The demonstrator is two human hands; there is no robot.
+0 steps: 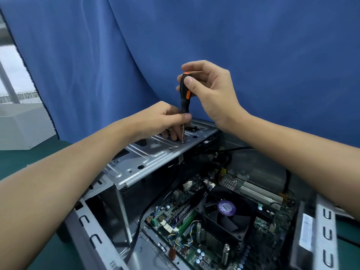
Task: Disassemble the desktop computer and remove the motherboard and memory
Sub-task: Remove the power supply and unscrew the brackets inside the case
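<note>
An open desktop case [91,236] lies on its side, showing the green motherboard [169,213] with a black CPU fan [228,215] and memory sticks [185,217] beside it. A silver metal bracket [144,158] spans the case's far end. A black and orange screwdriver [184,98] stands upright with its tip on a screw [182,142] in that bracket. My right hand [210,90] grips the handle's top. My left hand [165,119] pinches the lower handle and shaft, fingers resting on the bracket.
A blue cloth [253,45] hangs close behind the case. The table is covered by a green mat [13,160]. A white box [23,125] stands at the far left. Black cables [233,151] run inside the case under the bracket.
</note>
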